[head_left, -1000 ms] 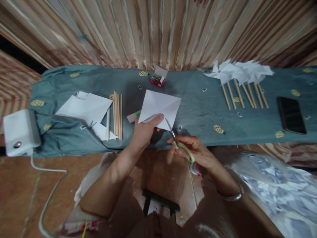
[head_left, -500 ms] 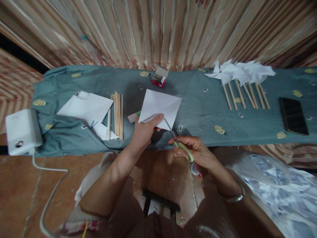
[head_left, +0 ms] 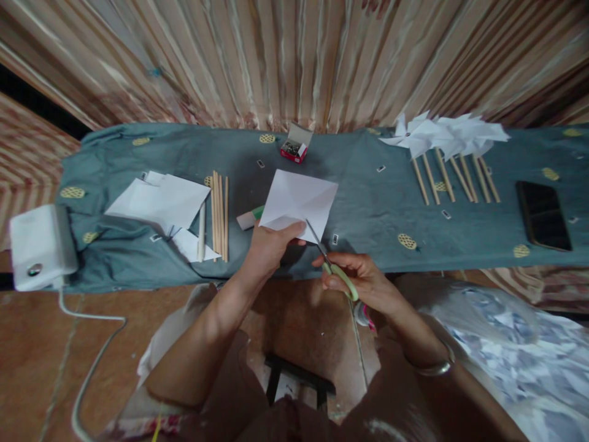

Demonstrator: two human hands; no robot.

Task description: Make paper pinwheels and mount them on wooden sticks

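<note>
A white square sheet of paper point(head_left: 301, 196) with faint crease lines is pinched at its near edge by my left hand point(head_left: 271, 244), thumb on top. My right hand point(head_left: 354, 276) grips a pair of scissors point(head_left: 341, 279) with pale green handles. The blades lie at the paper's near right corner, their tip close to my left thumb; whether they are parted is hard to see. Just beyond the paper stands an open red box point(head_left: 293, 150) of small metal pins or tacks. Partly behind my left hand lies a pink and green eraser-like block point(head_left: 248, 219).
Left on the cloth-covered table point(head_left: 359, 227) are white paper sheets point(head_left: 161, 199), a white stick point(head_left: 201, 232) and several wooden sticks point(head_left: 219, 215). At right lie several paper pinwheels point(head_left: 448, 136) on sticks and a black phone point(head_left: 543, 215). A white corded device point(head_left: 43, 245) sits at the left edge.
The paper and my left hand have shifted very slightly, the sheet turning a little. The scissors stay at the same corner in my right hand.
</note>
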